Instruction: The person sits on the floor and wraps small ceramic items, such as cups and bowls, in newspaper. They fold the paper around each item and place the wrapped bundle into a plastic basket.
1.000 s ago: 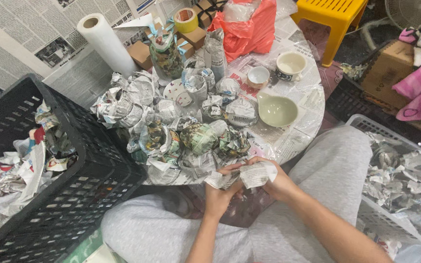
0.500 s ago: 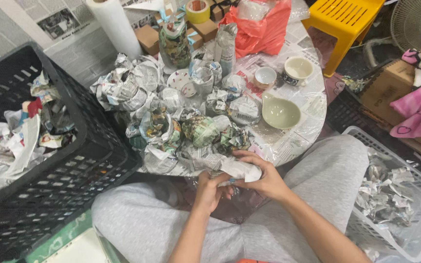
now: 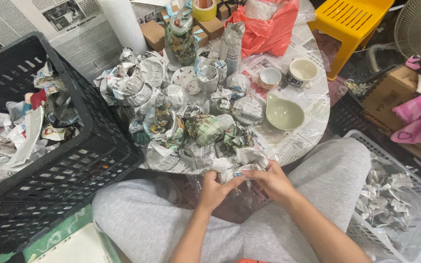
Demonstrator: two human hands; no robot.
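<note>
I find the left hand (image 3: 214,187) and right hand (image 3: 272,181) now closed tighter round the newspaper-wrapped item (image 3: 242,163), drawn off the round table (image 3: 317,109) towards the lap since a second ago; I judge wrapping nearly complete, black crate (image 3: 93,141) alongside

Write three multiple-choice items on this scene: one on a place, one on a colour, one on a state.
1. Where does the black crate stand?
A. on the person's left
B. on the person's right
C. on the table

2. What colour is the plastic stool?
A. blue
B. yellow
C. green

3. How is the pale green bowl?
A. wrapped in newspaper
B. upside down
C. bare and upright

Key:
1 A, it sits at the left edge, beside the left knee.
2 B, its slatted seat is bright yellow.
3 C, its hollow faces up, no paper round it, unlike the newspaper bundle that the left hand and right hand hold.
</note>
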